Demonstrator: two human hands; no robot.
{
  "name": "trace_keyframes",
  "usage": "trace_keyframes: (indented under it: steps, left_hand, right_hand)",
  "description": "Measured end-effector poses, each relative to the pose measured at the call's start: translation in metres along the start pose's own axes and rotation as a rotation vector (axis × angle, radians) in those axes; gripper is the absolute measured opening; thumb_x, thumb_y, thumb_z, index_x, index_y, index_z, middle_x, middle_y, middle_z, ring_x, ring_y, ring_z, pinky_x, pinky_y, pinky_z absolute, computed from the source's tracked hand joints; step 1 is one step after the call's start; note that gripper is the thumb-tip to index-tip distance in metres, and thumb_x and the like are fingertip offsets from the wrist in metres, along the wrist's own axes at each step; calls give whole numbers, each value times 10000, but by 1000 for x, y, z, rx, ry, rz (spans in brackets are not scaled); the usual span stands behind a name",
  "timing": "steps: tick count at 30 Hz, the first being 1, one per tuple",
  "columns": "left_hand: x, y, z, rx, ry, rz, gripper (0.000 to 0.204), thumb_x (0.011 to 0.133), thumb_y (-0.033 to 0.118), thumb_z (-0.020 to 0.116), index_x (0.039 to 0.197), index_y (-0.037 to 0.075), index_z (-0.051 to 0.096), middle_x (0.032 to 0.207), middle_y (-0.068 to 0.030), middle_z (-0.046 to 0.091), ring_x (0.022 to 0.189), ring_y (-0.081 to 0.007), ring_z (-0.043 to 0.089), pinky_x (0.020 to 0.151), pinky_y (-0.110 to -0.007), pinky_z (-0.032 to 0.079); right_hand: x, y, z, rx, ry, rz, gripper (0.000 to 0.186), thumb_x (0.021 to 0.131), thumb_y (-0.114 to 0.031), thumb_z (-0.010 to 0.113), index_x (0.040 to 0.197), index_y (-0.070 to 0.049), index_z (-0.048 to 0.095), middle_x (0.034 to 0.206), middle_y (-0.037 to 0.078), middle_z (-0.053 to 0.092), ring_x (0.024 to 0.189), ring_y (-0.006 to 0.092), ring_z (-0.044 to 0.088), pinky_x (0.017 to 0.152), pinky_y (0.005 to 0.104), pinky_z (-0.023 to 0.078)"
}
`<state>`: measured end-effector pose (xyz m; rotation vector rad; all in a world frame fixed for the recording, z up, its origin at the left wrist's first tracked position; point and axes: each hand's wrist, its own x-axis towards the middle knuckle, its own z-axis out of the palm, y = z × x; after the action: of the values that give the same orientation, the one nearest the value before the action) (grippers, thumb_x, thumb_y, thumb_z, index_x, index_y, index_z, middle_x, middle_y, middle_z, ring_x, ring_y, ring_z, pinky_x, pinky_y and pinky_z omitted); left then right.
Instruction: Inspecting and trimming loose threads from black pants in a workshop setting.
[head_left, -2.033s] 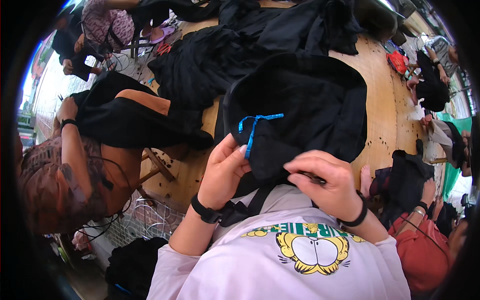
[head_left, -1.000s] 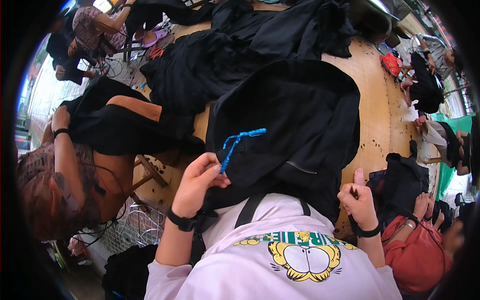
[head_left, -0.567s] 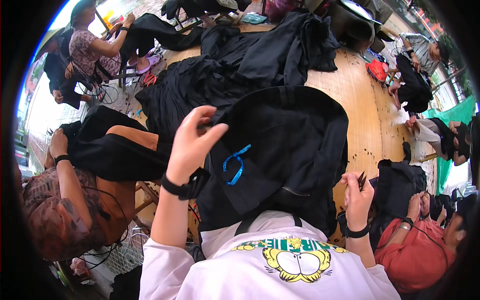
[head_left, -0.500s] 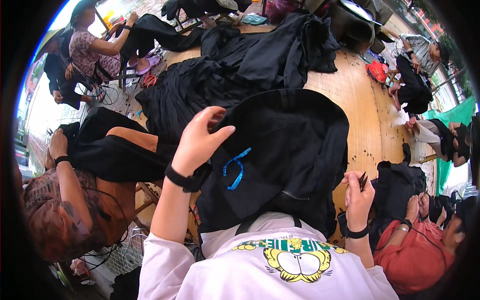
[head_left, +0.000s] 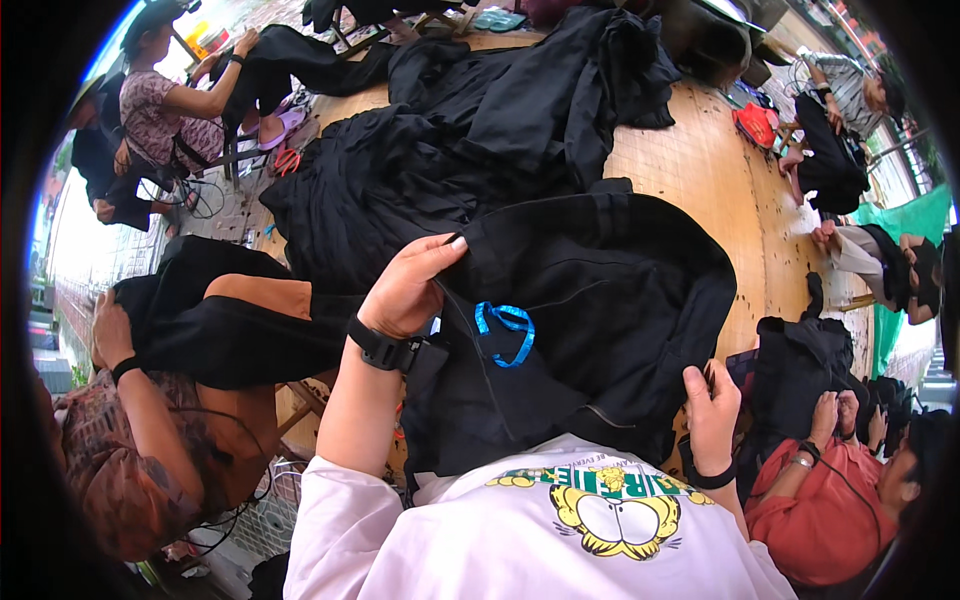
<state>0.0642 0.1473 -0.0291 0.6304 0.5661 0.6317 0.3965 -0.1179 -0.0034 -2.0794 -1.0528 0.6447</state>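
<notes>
Spread open across my lap is a pair of black trousers (head_left: pixel 600 290), waistband away from me, with a zip showing near the front. My left hand (head_left: pixel 410 285) is closed on the left end of the waistband, thumb on top. A blue ribbon loop (head_left: pixel 508 335) lies on the cloth to the right of that hand. At the right edge of the trousers is my right hand (head_left: pixel 712 410), fingers curled and thumb against the cloth. It keeps small dark thread snips (head_left: pixel 710 376) in its fingers, mostly hidden now.
A heap of black garments (head_left: pixel 440 150) covers the wooden table (head_left: pixel 690 150) ahead. Dark scraps dot the wood. People sit close on both sides with black cloth; a person in red (head_left: pixel 830 510) is at my right. Red-handled scissors (head_left: pixel 287 161) lie at the far left.
My left hand has gone from open above the cloth to gripping the waistband. The right hand has come down onto the trousers' edge. The blue ribbon has shifted right with the cloth.
</notes>
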Motion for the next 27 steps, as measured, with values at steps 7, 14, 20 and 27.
trace_keyframes:
  steps: [7,14,20,27]
  left_hand:
    - [5,-10,-10,-24,142,69,259,984,82,567,1207,-30,638,1156,-93,706,1035,-183,674,936,-302,516]
    - [-1,-10,1,23,218,94,292,992,94,551,1242,-41,619,1161,-109,701,1054,-198,674,936,-327,531]
    - [-4,-10,3,68,257,105,314,996,107,530,1274,-19,606,1192,-89,692,1089,-205,662,952,-342,520]
    - [-10,-8,17,119,247,90,283,989,117,554,1238,12,635,1177,-75,699,1092,-207,657,972,-353,505]
  right_hand:
    - [-10,-72,6,642,-73,404,134,881,-83,715,940,-73,595,668,-75,480,432,10,377,382,190,288]
    - [-4,-51,-15,891,37,358,530,843,-59,769,1231,-102,411,686,-59,486,431,26,408,362,189,321]
    - [1,-59,-19,920,-42,324,408,861,-93,763,1188,-74,520,674,-71,505,435,12,423,365,176,318]
    - [1,-64,-19,904,-17,366,162,904,-147,724,1015,-60,643,662,-91,527,422,-10,397,374,165,288]
